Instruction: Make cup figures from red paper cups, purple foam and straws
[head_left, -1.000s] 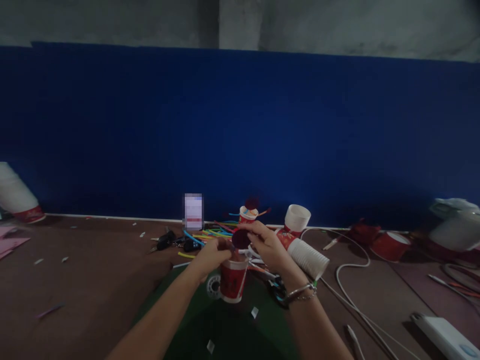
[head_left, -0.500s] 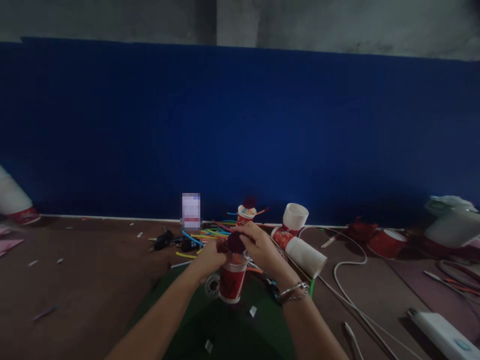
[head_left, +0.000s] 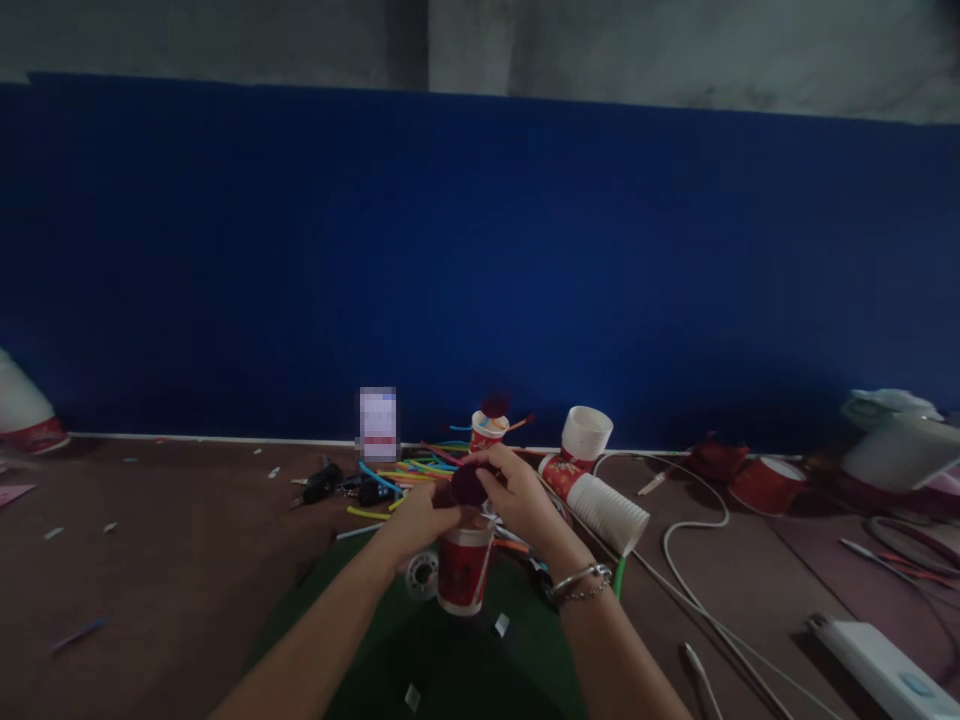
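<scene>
Dark round disc held above a red paper cup
The right hand [head_left: 517, 492] has its grip closed on the edge of the dark disc [head_left: 466, 488], just above the mouth of the upright red cup [head_left: 463, 580]; the left hand [head_left: 414, 522] is beside the disc and the cup's rim, and I cannot tell whether its grip grasps anything. A tape roll [head_left: 422, 576] is just beside the cup, near the green mat [head_left: 457, 670] on the counter [head_left: 172, 560].

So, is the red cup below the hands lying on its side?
No, the red cup is upright, base down, below the left hand and the right hand.
</scene>
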